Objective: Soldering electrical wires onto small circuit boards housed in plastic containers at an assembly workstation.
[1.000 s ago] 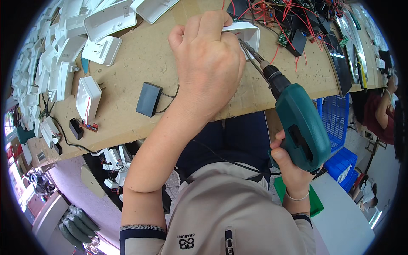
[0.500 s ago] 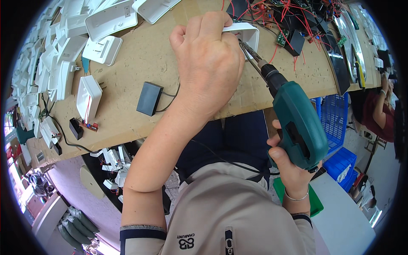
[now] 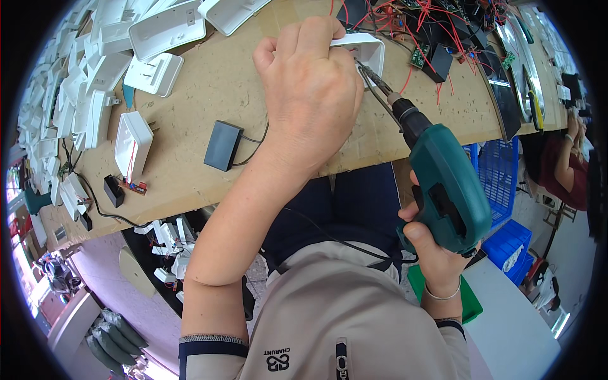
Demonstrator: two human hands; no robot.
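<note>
Left hand (image 3: 310,95) has its grip closed around a small white plastic casing (image 3: 364,49), pinning it down on the table (image 3: 209,88) at the far side, a bit right of centre. Right hand (image 3: 430,244) is wrapped tight on the handle of a green power screwdriver (image 3: 443,183), and its long bit (image 3: 377,85) runs up and left into the open side of the casing, right by the left fingers. Compared with a second ago the driver has barely budged; it maybe shifted a hair nearer and the left fist hasn't moved at all, so to me this reads as a screw being driven mid-way, not a reposition. Going outward: a little black box (image 3: 223,145) with a thin cable sits just left of the left wrist, another white casing (image 3: 133,142) with red wires lies further left, and a big heap of white casings (image 3: 95,69) fills the far left. Circuit boards with red wires (image 3: 437,38) are clustered on the far right, and blue crates (image 3: 500,171) sit off the table's right edge.
</note>
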